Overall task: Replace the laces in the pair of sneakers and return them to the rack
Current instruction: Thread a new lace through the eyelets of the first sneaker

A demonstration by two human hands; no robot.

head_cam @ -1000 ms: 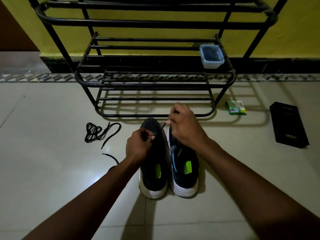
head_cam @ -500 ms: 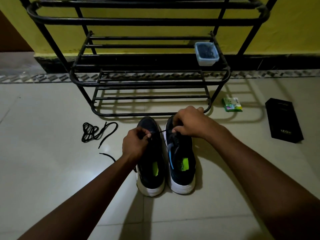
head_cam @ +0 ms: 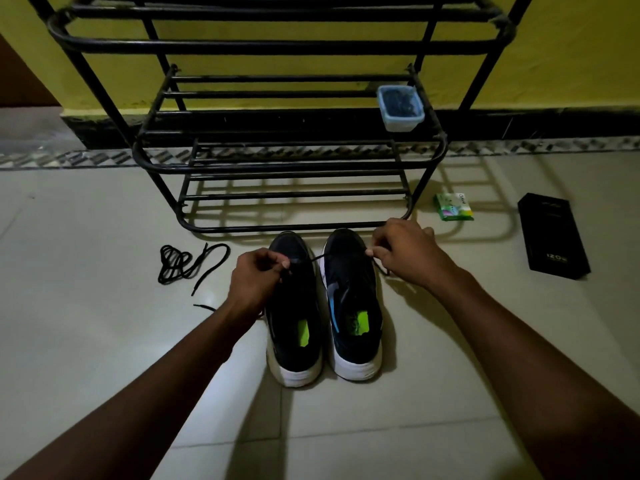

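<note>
Darkness hides where anything is threaded. A loose black lace lies coiled on the floor at left. The left hand pinches one end of a second lace over the left sneaker. The right hand pinches the other end past the right sneaker, farther right than before. Both sneakers stand before the rack. Lettering on the black box is illegible.

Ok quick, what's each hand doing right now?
Left hand: closed, fingers pinching the black lace.
Right hand: closed, fingers pinching the lace too.
</note>
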